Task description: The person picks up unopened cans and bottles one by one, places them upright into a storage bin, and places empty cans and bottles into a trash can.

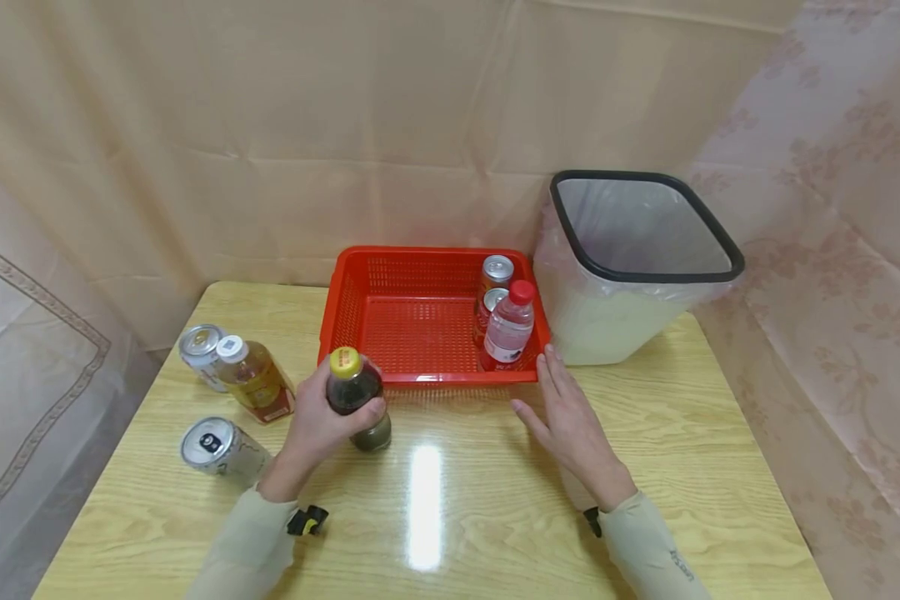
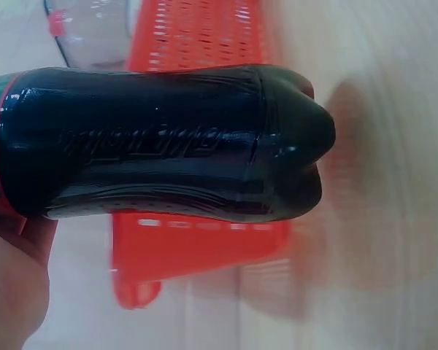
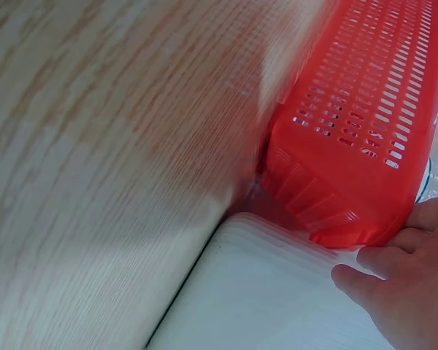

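Note:
My left hand (image 1: 328,425) grips a dark bottle with a yellow cap (image 1: 354,392), in front of the red basket's near left corner. In the left wrist view the base of the dark bottle (image 2: 168,146) hangs above the table. My right hand (image 1: 570,421) has its fingers straight and touches the near right corner of the red basket (image 1: 420,379); the right wrist view shows its fingertips (image 3: 383,261) at that corner. Inside the basket, on its right side, stand two cans (image 1: 497,268) and a clear bottle with a red cap (image 1: 512,323).
Behind the right hand stands a pale trash bin (image 1: 600,317) with a black rim and a liner. At left on the table (image 1: 495,517) are a silver can (image 1: 201,346), a bottle of amber drink (image 1: 258,379) and a light-coloured can (image 1: 225,450). Curtains hang behind the table.

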Demonstrator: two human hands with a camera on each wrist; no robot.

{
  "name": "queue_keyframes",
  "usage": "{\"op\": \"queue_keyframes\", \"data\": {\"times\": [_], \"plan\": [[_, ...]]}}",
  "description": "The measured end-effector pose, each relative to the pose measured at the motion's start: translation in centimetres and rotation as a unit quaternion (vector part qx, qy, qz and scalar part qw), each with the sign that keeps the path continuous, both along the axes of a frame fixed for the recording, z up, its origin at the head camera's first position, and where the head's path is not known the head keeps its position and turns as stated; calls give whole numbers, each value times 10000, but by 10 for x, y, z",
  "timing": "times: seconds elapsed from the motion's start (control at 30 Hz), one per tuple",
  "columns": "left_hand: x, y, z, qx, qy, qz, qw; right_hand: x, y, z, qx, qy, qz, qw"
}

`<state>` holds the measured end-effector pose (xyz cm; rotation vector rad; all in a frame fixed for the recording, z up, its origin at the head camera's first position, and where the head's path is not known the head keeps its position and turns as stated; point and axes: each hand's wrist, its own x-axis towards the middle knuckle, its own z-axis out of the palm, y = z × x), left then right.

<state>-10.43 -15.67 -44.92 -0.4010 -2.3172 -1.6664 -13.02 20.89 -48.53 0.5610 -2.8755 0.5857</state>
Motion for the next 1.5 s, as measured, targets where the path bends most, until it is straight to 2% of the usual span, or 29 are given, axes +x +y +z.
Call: {"op": "queue_keyframes", "data": {"times": [0.23, 0.53, 0.73, 0.9, 1.1, 1.3, 1.5], "plan": [[4, 0, 20, 162, 424, -81, 9989, -1, 0, -1, 9, -12, -16, 10000], [10, 5, 46, 132, 1002, -579, 9932, -1, -1, 0, 14, -11, -45, 10000], [10, 16, 72, 372, 1144, -882, 9888, 0, -1, 0, 27, -44, -64, 10000], [4, 27, 93, 483, 1238, -1028, 9858, 0, -1, 0, 25, -71, -78, 9999], [-5, 39, 110, 505, 1358, -956, 9848, 0, -2, 0, 34, -37, -78, 10000], [-16, 49, 115, 553, 1409, -887, 9845, 0, -2, 0, 21, -69, -96, 9999], [-30, 55, 115, 548, 1237, -764, 9879, 0, -2, 0, 60, -70, -102, 9999]]}}
